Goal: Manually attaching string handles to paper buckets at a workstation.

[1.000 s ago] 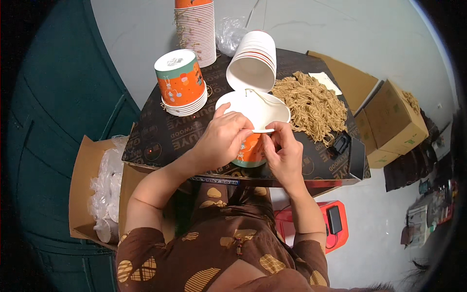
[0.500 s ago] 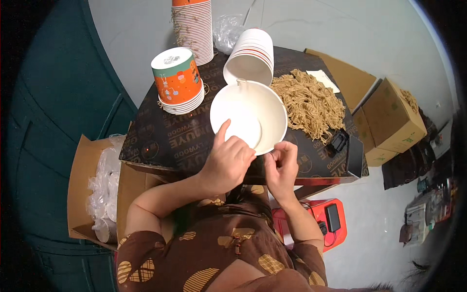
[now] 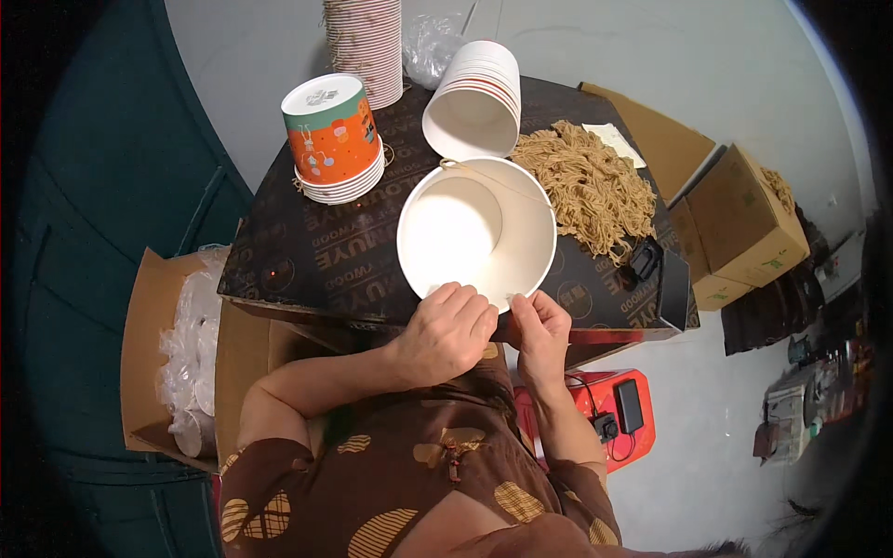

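Note:
A white paper bucket (image 3: 453,221) rests at the table's near edge, its mouth tilted toward me. A thin tan cord (image 3: 498,179) runs from its far rim across to the right side of the mouth. Over the near rim curl the fingers of my left hand (image 3: 446,335), closed on the bucket. Just to the right, my right hand (image 3: 542,333) pinches that same rim between thumb and fingers. Whatever the fingertips cover on the rim's outside is hidden.
Nested white buckets (image 3: 474,102) lie behind. Upside-down orange-and-green buckets (image 3: 332,144) and a tall stack (image 3: 367,46) stand left. A pile of tan cords (image 3: 591,181) lies right, near a black clip-like object (image 3: 644,260). An open carton (image 3: 144,353) stands lower left.
My left index finger, stretched inside the bucket before, is now curled over the near rim. The cord, bunched at the far rim earlier, now spans the mouth.

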`<move>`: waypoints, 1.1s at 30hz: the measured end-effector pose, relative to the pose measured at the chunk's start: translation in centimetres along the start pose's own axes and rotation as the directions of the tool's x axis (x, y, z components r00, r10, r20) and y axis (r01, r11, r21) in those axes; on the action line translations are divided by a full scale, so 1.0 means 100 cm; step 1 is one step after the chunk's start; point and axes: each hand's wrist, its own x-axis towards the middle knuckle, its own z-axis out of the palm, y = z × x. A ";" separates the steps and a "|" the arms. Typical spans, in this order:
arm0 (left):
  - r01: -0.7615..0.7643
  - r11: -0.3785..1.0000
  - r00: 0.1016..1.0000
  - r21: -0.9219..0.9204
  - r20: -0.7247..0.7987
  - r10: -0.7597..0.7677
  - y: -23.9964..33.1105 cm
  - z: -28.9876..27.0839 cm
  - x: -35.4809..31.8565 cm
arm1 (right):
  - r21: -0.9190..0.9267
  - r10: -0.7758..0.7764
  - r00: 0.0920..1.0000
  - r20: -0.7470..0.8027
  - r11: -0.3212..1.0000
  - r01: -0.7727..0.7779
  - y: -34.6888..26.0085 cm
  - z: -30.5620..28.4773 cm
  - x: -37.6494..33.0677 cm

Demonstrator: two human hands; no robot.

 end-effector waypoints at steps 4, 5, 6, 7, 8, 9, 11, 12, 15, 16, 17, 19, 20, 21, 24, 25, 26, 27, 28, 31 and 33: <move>0.078 0.994 0.997 -0.072 0.007 -0.078 0.002 0.005 -0.006 | -0.002 0.025 0.998 -0.059 1.000 -0.026 0.013 0.004 -0.004; 0.079 0.994 0.997 -0.072 0.008 -0.079 0.001 0.004 -0.006 | -0.021 0.018 0.999 -0.050 1.000 -0.019 0.015 0.005 -0.007; 0.123 0.988 0.992 -0.093 0.025 -0.121 0.000 0.003 -0.005 | -0.041 0.010 0.999 -0.040 0.999 -0.011 0.016 0.006 -0.008; 0.166 0.980 0.986 -0.113 0.044 -0.162 -0.001 0.002 -0.004 | -0.050 -0.017 0.999 -0.049 0.999 0.015 0.019 0.007 -0.009; 0.167 0.980 0.986 -0.111 0.043 -0.163 -0.002 0.002 -0.004 | -0.050 -0.017 0.999 -0.047 0.999 0.015 0.020 0.008 -0.010; 0.184 0.975 0.982 -0.121 0.062 -0.177 -0.004 0.003 -0.004 | -0.073 -0.044 0.998 -0.039 0.996 0.041 0.021 0.009 -0.011; 0.201 0.971 0.978 -0.128 0.081 -0.191 -0.007 0.003 -0.004 | -0.095 -0.072 0.997 -0.029 0.993 0.069 0.022 0.012 -0.014; 0.201 0.971 0.976 -0.129 0.114 -0.187 -0.008 0.002 -0.004 | -0.115 -0.084 0.996 -0.024 0.990 0.081 0.022 0.014 -0.015; 0.194 0.972 0.973 -0.130 0.150 -0.174 -0.009 0.000 -0.002 | -0.146 -0.108 0.994 -0.019 0.984 0.104 0.022 0.014 -0.017; 0.189 0.974 0.974 -0.128 0.154 -0.169 -0.009 -0.001 -0.001 | -0.157 -0.118 0.993 -0.015 0.981 0.114 0.023 0.014 -0.018; 0.188 0.974 0.974 -0.126 0.153 -0.168 -0.009 -0.001 0.000 | -0.155 -0.119 0.993 -0.014 0.981 0.116 0.023 0.014 -0.017; 0.194 0.973 0.973 -0.126 0.151 -0.175 -0.010 -0.001 0.001 | -0.155 -0.142 0.990 -0.025 0.979 0.136 0.024 0.016 -0.017; 0.194 0.973 0.973 -0.121 0.149 -0.176 -0.011 -0.001 0.001 | -0.153 -0.144 0.989 -0.021 0.978 0.139 0.023 0.017 -0.016; 0.194 0.970 0.978 -0.147 0.110 -0.179 -0.012 0.000 0.002 | -0.143 -0.125 0.992 -0.027 0.982 0.120 0.020 0.017 -0.015; 0.197 0.955 0.980 -0.223 0.033 -0.195 -0.017 -0.007 0.008 | -0.122 -0.126 0.992 -0.027 0.985 0.122 0.019 0.012 -0.011; 0.201 0.940 0.978 -0.277 -0.001 -0.209 -0.018 -0.010 0.011 | -0.112 -0.142 0.990 -0.026 0.984 0.138 0.019 0.010 -0.009; 0.196 0.940 0.976 -0.280 -0.042 -0.215 -0.021 -0.013 0.012 | -0.115 -0.146 0.989 -0.022 0.983 0.142 0.018 0.009 -0.008; 0.194 0.940 0.976 -0.280 -0.042 -0.214 -0.024 -0.015 0.012 | -0.115 -0.148 0.989 -0.022 0.983 0.144 0.016 0.011 -0.008; 0.214 0.936 0.973 -0.279 -0.021 -0.229 -0.028 -0.017 0.010 | -0.115 -0.148 0.989 -0.020 0.983 0.145 0.014 0.015 -0.008; 0.286 0.911 0.957 -0.296 0.042 -0.287 -0.030 -0.020 0.008 | -0.111 -0.135 0.991 -0.007 0.985 0.134 0.015 0.017 -0.009; 0.292 0.909 0.952 -0.299 0.181 -0.247 -0.030 -0.022 0.006 | -0.107 -0.120 0.993 0.003 0.987 0.120 0.017 0.018 -0.010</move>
